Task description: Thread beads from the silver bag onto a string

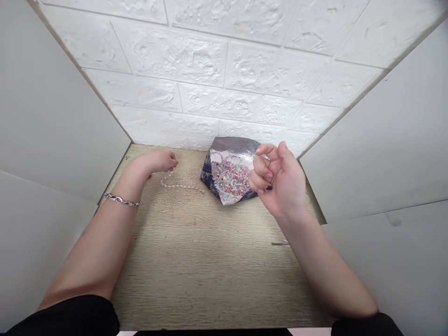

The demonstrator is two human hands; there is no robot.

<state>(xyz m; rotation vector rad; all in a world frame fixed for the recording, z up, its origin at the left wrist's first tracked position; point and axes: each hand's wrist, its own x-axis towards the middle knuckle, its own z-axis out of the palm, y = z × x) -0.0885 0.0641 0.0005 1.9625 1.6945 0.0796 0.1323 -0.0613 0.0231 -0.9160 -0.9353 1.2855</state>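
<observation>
1. Right hand (280, 179) at 1 o'clock, raised, fingers curled loosely; pinching a bead? Can't tell. Best kept low over the bag while picking.
2. Left hand (159, 161) at 11, fingertips closed on the bead string (178, 185); pin that end flat.
3. Bag of beads (229, 175) at 12: open foil mouth, small mixed pastel beads, near the wall.

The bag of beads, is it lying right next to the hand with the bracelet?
No, the bag of beads sits by the right hand, while the left hand with the bracelet touches the bead string.
</observation>
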